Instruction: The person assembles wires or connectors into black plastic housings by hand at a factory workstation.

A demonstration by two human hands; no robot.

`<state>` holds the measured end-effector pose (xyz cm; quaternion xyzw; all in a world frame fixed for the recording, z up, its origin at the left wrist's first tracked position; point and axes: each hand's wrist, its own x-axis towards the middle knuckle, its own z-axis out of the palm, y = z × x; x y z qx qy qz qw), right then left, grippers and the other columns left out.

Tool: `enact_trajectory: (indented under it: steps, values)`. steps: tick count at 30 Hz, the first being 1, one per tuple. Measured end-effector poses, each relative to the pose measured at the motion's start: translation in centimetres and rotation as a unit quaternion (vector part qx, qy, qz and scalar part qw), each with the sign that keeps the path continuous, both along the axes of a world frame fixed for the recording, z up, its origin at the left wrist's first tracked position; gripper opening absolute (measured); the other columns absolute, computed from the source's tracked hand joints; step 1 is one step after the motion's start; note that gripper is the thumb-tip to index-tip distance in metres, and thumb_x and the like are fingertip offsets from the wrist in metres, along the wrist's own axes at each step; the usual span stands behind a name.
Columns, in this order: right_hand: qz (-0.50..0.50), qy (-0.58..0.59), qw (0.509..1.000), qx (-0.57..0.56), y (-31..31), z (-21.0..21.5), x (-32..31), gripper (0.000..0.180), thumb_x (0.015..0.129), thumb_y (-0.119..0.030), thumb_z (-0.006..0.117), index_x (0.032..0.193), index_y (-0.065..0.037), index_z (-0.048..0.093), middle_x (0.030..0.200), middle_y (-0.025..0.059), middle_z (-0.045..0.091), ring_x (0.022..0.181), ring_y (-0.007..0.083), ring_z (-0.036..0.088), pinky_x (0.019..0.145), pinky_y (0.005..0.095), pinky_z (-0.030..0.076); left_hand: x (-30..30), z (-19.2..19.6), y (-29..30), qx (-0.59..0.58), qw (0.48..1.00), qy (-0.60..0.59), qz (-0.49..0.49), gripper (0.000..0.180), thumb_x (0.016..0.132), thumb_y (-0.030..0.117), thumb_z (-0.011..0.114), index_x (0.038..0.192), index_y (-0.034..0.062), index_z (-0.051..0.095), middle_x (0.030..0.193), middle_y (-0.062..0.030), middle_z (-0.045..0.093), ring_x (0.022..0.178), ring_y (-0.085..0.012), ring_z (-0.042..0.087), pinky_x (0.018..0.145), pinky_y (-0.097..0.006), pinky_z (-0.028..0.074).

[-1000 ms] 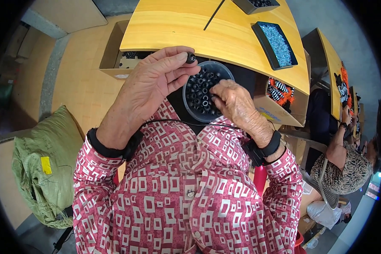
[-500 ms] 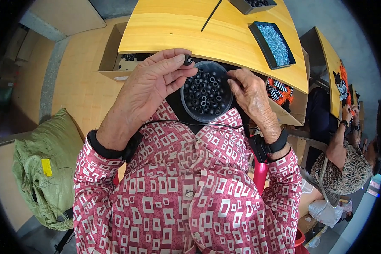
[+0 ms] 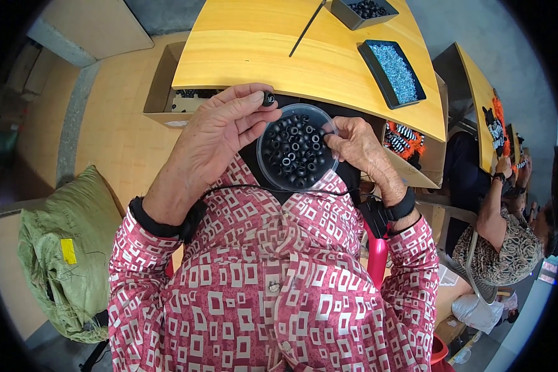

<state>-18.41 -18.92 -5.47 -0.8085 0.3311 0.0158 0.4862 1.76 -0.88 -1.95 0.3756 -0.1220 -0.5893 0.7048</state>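
Note:
Between thumb and fingertips, my left hand (image 3: 220,127) pinches a small black round cap (image 3: 268,99) with a pale mark on its face. It is raised just past the far left rim of a clear round plastic tub (image 3: 261,167). Inside the tub lies a heap of black ring-like caps (image 3: 294,149), some with the open hollow side up. My right hand (image 3: 358,146) grips the tub's right rim, its thumb and fingertips closed there. The tub is close to my body, at the near edge of the table.
On the yellow wooden table (image 3: 260,49) are a black tray of clear bluish bits (image 3: 394,73), a grey bin (image 3: 353,18) of dark pieces and a black rod (image 3: 307,28). Cardboard boxes (image 3: 161,87) stand below. A green sack (image 3: 68,248) is at left; another person (image 3: 499,248) works at right.
The tub and both hands sit slightly lower and farther left in view; the table has shifted too. My left hand still pinches the cap, and my right hand still grips the rim.

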Motion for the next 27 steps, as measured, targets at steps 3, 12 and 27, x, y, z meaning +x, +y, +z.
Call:
enact_trajectory:
  steps: [3,12,27]
  values:
    - [-0.031,-0.012,0.998,0.047,0.0,0.4,-0.1,0.013,0.085,-0.003,0.056,0.096,0.003,0.059,0.062,0.0034,0.058,0.051,0.0089,0.053,0.047,0.0221,0.043,0.0,-0.2,-0.1,0.003,1.000,-0.001,0.006,0.024,0.092,0.012,0.060,0.113,0.0018,0.059,0.102,-0.0113,0.066,0.096,-0.0190,0.067,0.080,-0.025,0.055]
    - [-0.086,0.062,0.966,0.235,2.0,0.6,-1.9,0.018,0.087,-0.011,0.060,0.097,0.003,0.058,0.061,0.0080,0.063,0.050,0.0143,0.061,0.047,0.0236,0.049,-0.2,-0.4,-0.4,0.009,1.000,0.000,0.007,0.023,0.092,0.011,0.060,0.114,0.0025,0.059,0.102,-0.0093,0.067,0.096,-0.0182,0.067,0.079,-0.024,0.054]
    - [-0.086,-0.122,0.967,0.208,0.2,-0.7,-2.5,0.013,0.092,-0.008,0.057,0.099,0.002,0.060,0.068,0.0063,0.064,0.057,0.0102,0.062,0.051,0.0217,0.051,0.0,0.6,0.0,-0.018,0.999,0.010,0.025,0.026,0.092,0.011,0.060,0.116,0.0020,0.057,0.102,-0.0094,0.066,0.097,-0.0190,0.066,0.079,-0.025,0.054]
